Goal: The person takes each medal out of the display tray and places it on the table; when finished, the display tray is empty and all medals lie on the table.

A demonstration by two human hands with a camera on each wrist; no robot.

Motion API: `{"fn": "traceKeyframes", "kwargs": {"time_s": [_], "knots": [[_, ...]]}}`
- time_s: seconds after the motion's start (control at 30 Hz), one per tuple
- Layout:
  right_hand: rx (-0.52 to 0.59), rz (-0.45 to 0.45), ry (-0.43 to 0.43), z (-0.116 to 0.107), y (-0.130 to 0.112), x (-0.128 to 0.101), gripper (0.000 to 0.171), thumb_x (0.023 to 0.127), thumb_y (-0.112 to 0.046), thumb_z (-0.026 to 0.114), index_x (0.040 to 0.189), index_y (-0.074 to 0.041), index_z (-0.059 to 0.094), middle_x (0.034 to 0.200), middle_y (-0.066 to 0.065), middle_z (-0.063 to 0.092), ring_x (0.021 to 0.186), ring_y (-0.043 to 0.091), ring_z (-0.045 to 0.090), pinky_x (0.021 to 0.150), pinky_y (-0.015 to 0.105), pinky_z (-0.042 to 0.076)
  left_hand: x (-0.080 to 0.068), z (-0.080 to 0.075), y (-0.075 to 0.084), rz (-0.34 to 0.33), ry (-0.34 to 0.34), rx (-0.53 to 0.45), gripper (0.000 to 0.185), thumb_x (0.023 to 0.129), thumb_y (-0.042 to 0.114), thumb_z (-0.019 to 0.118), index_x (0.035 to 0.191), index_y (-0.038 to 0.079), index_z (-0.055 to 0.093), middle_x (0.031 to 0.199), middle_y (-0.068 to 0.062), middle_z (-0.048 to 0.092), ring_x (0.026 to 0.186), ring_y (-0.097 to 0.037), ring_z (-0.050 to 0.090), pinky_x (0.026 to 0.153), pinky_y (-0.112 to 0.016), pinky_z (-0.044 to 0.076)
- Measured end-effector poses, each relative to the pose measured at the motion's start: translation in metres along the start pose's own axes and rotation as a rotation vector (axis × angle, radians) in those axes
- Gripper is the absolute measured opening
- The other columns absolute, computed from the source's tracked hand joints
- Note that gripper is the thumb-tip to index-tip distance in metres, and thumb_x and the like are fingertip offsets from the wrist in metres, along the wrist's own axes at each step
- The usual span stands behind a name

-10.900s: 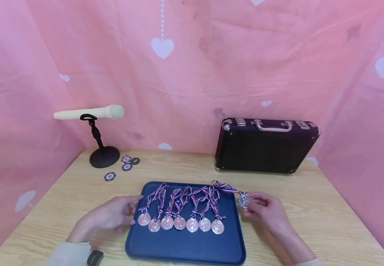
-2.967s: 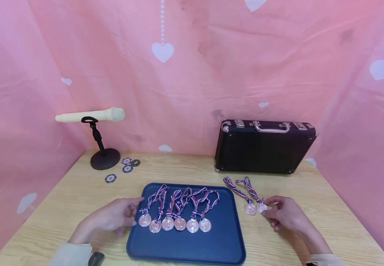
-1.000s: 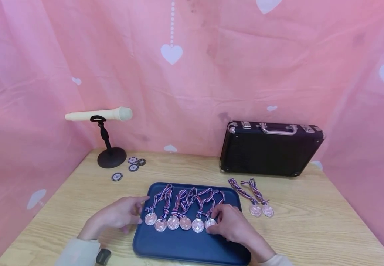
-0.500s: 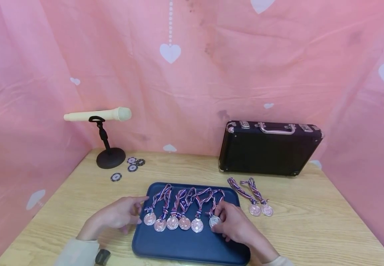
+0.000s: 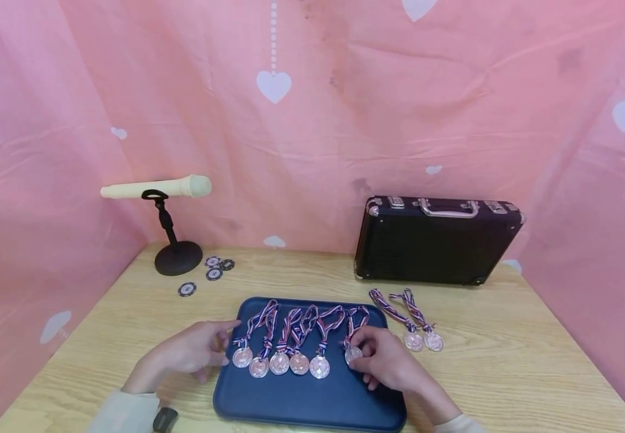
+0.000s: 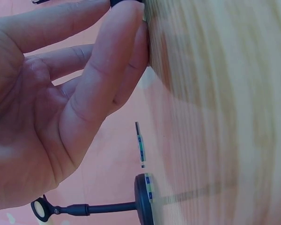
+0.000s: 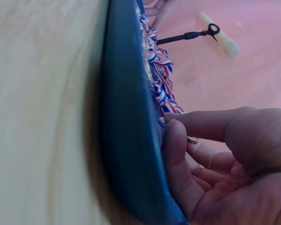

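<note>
Several round medals, with red, white and blue striped ribbons, lie in a row on the dark blue tray. My right hand pinches the rightmost medal on the tray between thumb and fingers, its ribbon trailing toward the tray's back rim. A gap separates it from its neighbour. On the table right of the tray lie two more medals, side by side. My left hand holds the tray's left edge with thumb and index finger. In the right wrist view my right fingers hide most of the medal.
A cream microphone sits on a black stand at the back left, near several poker chips. At the back right stands a black briefcase. Pink heart-print cloth surrounds the wooden table.
My right hand laid two medals on the table right of the tray. It came back to the tray, gripped the rightmost medal and slid it right. My left hand stays at the tray's edge.
</note>
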State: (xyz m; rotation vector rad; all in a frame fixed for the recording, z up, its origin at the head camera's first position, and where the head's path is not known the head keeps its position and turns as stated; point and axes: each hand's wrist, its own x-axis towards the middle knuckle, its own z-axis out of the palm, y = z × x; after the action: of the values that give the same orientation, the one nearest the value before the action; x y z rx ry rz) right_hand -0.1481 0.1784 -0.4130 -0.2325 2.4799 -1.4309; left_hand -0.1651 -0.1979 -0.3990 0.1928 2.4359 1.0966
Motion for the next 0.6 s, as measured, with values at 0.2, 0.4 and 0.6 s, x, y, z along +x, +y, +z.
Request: {"fn": "traceKeyframes", "kwargs": {"time_s": [0.2, 0.4, 0.6], "knots": [[0.031, 0.008, 0.039, -0.008, 0.001, 0.002, 0.022, 0.091, -0.004, 0.079, 0.108, -0.002, 0.064, 0.069, 0.006, 0.061, 0.050, 0.017, 0.062, 0.046, 0.038, 0.060, 0.000, 0.001, 0.001, -0.020, 0.009, 0.008, 0.072, 0.093, -0.006, 0.074, 0.158, 0.010, 0.048, 0.105, -0.006, 0.058, 0.053, -0.022, 0.057, 0.051, -0.035, 0.058], [0.067, 0.010, 0.072, -0.015, -0.001, 0.001, 0.024, 0.091, -0.004, 0.079, 0.110, -0.001, 0.064, 0.071, 0.008, 0.062, 0.051, 0.017, 0.062, 0.047, 0.039, 0.061, -0.001, 0.001, 0.001, -0.017, 0.006, 0.009, 0.073, 0.092, -0.005, 0.075, 0.159, 0.009, 0.047, 0.105, -0.006, 0.058, 0.053, -0.022, 0.057, 0.051, -0.035, 0.058], [0.137, -0.024, 0.077, -0.024, -0.003, -0.001, 0.031, 0.092, -0.001, 0.076, 0.118, 0.003, 0.062, 0.076, 0.009, 0.061, 0.054, 0.018, 0.061, 0.046, 0.037, 0.060, 0.000, 0.001, 0.001, -0.014, 0.004, 0.002, 0.073, 0.092, -0.006, 0.074, 0.159, 0.008, 0.047, 0.104, -0.006, 0.058, 0.054, -0.023, 0.059, 0.051, -0.035, 0.059]]}}
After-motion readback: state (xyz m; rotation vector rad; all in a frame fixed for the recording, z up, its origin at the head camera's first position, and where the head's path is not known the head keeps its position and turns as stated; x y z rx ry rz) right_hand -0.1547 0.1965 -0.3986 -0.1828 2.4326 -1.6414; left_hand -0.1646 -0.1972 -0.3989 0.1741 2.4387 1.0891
